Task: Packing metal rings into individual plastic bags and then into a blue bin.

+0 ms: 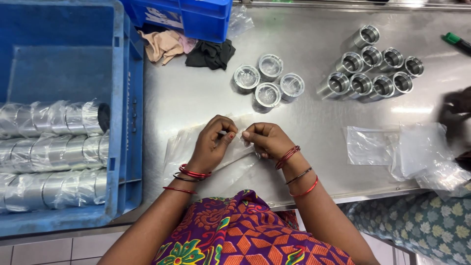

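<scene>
Pinching the clear plastic bag (234, 147) at its mouth on the table (196, 93) | left hand (212, 142) and right hand (267, 140) both are closing fingertips on the film | step: seemingly opening the bag | next: needing a gentle, even pull apart.

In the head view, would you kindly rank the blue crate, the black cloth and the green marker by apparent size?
1. blue crate, by far the largest
2. black cloth
3. green marker, smallest, though the frame edge cuts it off
</scene>
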